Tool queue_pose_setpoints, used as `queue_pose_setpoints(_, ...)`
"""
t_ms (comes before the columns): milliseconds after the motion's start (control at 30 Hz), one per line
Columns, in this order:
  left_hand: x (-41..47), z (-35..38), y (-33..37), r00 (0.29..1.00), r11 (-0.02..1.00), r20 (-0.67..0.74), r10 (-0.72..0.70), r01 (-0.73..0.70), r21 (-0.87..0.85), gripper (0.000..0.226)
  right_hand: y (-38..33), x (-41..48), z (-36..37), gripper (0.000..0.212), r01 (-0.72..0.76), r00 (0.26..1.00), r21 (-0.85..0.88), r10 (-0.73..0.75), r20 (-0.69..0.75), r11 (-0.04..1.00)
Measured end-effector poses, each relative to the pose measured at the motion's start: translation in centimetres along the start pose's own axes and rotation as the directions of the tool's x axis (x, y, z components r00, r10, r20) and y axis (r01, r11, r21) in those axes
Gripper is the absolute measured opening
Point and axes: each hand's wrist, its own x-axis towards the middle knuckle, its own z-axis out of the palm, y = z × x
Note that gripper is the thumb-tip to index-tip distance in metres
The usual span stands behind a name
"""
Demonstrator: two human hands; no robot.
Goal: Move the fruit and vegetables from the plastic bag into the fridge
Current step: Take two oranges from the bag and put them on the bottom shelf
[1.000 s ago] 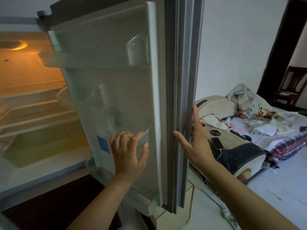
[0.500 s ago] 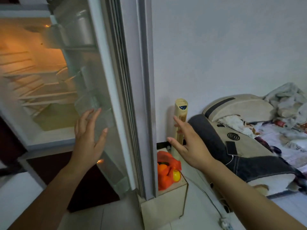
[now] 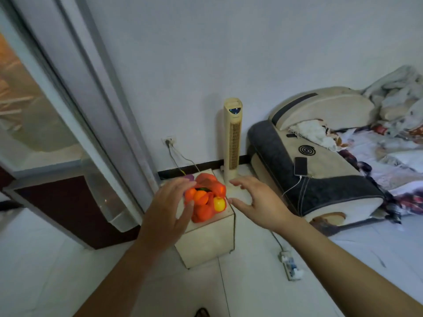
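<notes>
An orange plastic bag (image 3: 206, 209) sits on a small pale box (image 3: 208, 245) beside the fridge. Orange fruit (image 3: 199, 195) and a yellow one (image 3: 219, 203) show through the bag's open top, with something dark green behind them. My left hand (image 3: 168, 211) hovers at the bag's left side, fingers spread and holding nothing. My right hand (image 3: 256, 202) hovers at the bag's right side, fingers spread, also holding nothing. The fridge door (image 3: 91, 124) stands open on the left, and the lit fridge interior (image 3: 20, 106) shows behind it.
A tall cream tower fan (image 3: 232, 138) stands against the wall behind the box. A sofa (image 3: 320, 170) with a phone (image 3: 300, 166) on its arm and piled bedding is at the right. A power strip (image 3: 290, 264) and cables lie on the white floor.
Both hands left the fridge door and came down to either side of the orange bag. The view swung right and down, away from the fridge interior.
</notes>
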Motion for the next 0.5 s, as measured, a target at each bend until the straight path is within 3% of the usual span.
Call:
queue_pose_setpoints(300,1.5,10.9,-2.4,0.953,0.982,0.249,-0.169,0.184,-0.038,0.039,7.7,-0.9,2.2,0.050,-0.206,0.964,-0.080,0.217,0.156,0.975)
queue_pose_setpoints(500,5.6,15.7,-6.7,0.910,0.948,0.281,-0.303,0.319,-0.009,0.040,13.4,4.8,1.9,0.050,-0.255,0.941,-0.135,0.278,0.194,0.957)
